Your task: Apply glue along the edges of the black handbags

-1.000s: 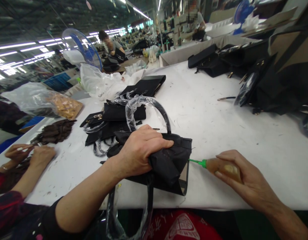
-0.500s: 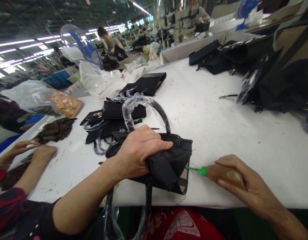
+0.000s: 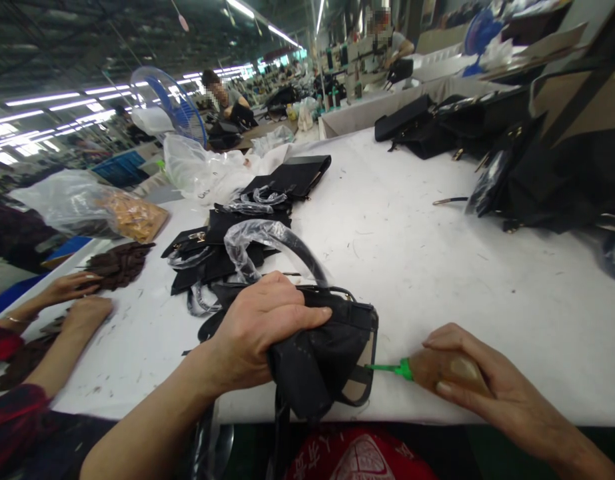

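Note:
My left hand is closed over a black handbag at the table's front edge. The thumb lies along the bag's top. One plastic-wrapped handle arches up behind the hand, and another strap hangs below the edge. The bag's right end shows a beige panel with a dark rim. My right hand is wrapped around an amber glue bottle with a green nozzle. The bottle lies on its side, and the nozzle tip is at the rim of the beige panel.
Several black bag pieces with wrapped handles lie behind the handbag. More black bags are piled at right. At left, a co-worker's hands work beside dark brown pieces. A plastic bag with tan pieces and a blue fan stand beyond.
The handbag has tipped and shifted slightly left and down in the view under my left hand. The bottle's nozzle has moved lower along the panel's edge.

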The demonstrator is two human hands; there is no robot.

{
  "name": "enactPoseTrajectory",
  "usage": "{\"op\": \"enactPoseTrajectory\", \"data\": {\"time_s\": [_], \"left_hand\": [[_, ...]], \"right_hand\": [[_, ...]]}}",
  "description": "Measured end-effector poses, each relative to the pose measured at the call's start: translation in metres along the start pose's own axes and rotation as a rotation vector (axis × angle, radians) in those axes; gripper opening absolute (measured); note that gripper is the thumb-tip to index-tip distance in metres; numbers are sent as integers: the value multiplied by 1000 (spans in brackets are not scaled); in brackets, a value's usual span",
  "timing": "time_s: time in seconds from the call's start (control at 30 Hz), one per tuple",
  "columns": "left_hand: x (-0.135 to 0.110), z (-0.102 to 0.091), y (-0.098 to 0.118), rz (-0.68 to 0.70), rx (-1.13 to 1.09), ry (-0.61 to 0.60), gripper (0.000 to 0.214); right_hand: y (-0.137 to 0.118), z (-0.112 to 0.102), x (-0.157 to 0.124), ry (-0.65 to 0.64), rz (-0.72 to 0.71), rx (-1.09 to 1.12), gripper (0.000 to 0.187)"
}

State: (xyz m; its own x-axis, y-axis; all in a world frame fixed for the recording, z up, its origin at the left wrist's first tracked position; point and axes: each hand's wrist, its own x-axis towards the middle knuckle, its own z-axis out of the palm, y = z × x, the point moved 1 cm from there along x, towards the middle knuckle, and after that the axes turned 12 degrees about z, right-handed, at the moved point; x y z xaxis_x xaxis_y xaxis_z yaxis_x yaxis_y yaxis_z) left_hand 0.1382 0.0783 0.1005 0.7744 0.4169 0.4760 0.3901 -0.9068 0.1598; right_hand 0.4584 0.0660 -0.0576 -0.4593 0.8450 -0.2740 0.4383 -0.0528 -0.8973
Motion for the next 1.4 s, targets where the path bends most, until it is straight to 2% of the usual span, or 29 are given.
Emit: {"op": "enactPoseTrajectory", "data": {"time_s": [0.13,0.27,0.47,0.63,0.77,0.93,1.03,1.17,1.3,1.4], "left_hand": [[-1,-3,5,-42,-25,-13,23],[-7,-3,10,-59,-28,-12,21],[-19,-2,16,-60,-28,5,20],[-24,-3,21,-78,-26,-32,23],[-24,-5,23,-85,-11,-51,24],[-25,-5,26,-73,14,-51,20],[-26,-5,27,-72,17,-33,22],[-27,-3,26,-58,10,-5,23],[-27,-2,25,-43,4,18,25],[-26,-2,25,-46,5,11,22]], "right_hand": [[5,-2,-3,175,0,-21,31],[7,2,-6,110,16,-28,30],[4,10,-13,97,-22,-18,26],[3,7,-18,210,-20,-57,27],[-3,10,-19,86,-67,-77,26],[-7,10,-20,204,-88,-112,25],[-7,11,-19,120,-104,-115,27],[-6,9,-16,175,-93,-124,24],[-5,11,-14,107,-110,-131,26],[-7,10,-16,249,-82,-140,26]]}}
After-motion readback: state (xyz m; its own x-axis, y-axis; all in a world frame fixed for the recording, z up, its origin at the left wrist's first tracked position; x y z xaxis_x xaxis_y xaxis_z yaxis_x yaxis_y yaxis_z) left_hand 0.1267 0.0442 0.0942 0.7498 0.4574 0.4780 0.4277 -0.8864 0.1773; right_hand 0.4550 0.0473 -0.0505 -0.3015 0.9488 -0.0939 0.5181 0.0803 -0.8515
